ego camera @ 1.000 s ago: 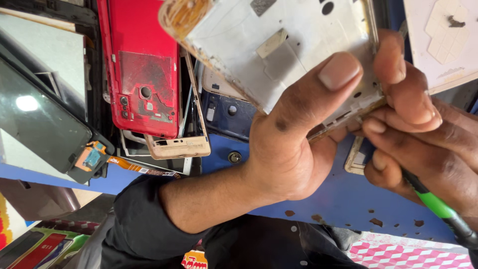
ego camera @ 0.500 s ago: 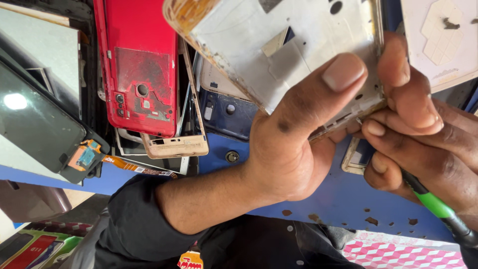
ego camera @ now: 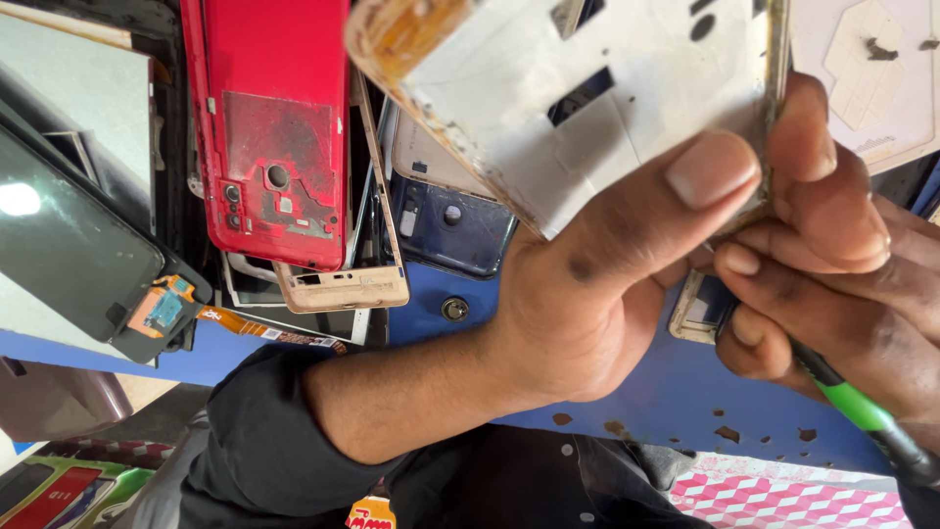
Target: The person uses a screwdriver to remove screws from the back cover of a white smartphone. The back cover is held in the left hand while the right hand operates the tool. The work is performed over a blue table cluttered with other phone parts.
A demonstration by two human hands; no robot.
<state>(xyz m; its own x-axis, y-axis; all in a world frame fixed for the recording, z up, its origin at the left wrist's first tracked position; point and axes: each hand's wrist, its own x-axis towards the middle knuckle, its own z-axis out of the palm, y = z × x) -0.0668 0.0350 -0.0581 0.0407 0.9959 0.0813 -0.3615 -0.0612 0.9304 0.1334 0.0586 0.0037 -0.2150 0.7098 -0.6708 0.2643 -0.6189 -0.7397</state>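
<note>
Hardly anything is shifting since the earlier frames: the frame [ego camera: 587,88], a white phone midframe with a gold rim, is tilting slightly and sitting a touch closer to the camera. It is being held above the blue bench [ego camera: 646,392], over a heap of parts: a dark screen [ego camera: 69,245] at left, a red back cover [ego camera: 269,127], a navy cover [ego camera: 450,225] and a bare gold bezel [ego camera: 343,284]. The left hand [ego camera: 607,294] is clamping the frame's lower right corner, thumb pressed flat on its face and fingers curled behind the rim. The right hand [ego camera: 832,313] is closed around a green-handled tool [ego camera: 852,407], working at that same corner. Judged risk: the tool slipping off the thin rim could gouge the frame or jab the left fingers. The tool's tip is hidden behind the fingers, and the frame's top edge is cut off and blurred.
</note>
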